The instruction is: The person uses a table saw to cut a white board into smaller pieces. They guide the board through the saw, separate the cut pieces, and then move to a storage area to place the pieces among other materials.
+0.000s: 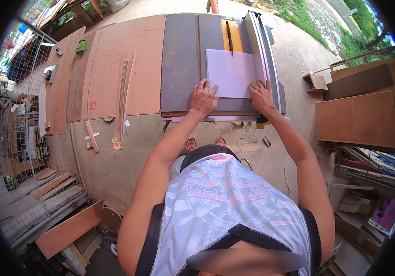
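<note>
A pale lilac square panel (229, 73) lies flat on the grey table saw top (179, 55). Its far edge meets the thin dark blade (229, 34) in the yellow insert plate (236, 30). My left hand (203, 99) rests open, fingers apart, at the panel's lower left corner. My right hand (261, 96) is open too, fingertips on the panel's right side, close against the long metal fence (261, 53). Both forearms reach up from my body to the saw.
Joined plywood boards (103, 78) continue left, with a small green tool (81, 46) on them. A wire mesh fence (27, 170) borders the left. Leaning wooden panels (353, 119) stand at right. Offcuts (94, 138) lie on the concrete floor (124, 175); a cord runs at lower right.
</note>
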### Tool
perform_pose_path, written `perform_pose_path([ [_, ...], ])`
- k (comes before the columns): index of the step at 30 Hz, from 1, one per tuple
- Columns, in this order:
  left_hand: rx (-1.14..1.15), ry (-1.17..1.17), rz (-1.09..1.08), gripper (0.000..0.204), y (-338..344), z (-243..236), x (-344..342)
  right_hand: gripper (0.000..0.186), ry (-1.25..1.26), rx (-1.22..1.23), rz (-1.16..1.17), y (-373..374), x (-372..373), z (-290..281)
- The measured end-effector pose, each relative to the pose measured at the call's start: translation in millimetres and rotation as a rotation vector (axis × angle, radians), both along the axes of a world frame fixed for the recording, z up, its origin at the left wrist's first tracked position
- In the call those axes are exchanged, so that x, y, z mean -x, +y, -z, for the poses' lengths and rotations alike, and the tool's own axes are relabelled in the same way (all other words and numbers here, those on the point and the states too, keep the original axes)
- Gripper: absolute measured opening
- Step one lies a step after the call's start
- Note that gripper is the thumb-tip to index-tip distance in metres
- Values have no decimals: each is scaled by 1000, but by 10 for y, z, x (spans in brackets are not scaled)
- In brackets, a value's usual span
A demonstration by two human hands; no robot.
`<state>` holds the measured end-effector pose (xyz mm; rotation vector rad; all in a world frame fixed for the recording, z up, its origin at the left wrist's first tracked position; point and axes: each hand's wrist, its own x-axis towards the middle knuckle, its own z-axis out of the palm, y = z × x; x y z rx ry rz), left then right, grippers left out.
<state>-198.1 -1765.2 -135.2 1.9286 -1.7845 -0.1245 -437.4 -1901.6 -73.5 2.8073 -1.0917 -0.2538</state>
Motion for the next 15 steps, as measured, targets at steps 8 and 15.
perform_pose_path([
  [8, 31, -30, 7, 51, -65, 33, -34, 55, 79, -24, 34, -51, -54, -32],
  [15, 33, -27, 2, 50, -11, 29, 11, 55, 82, -30, 29, -6, 3, -4],
])
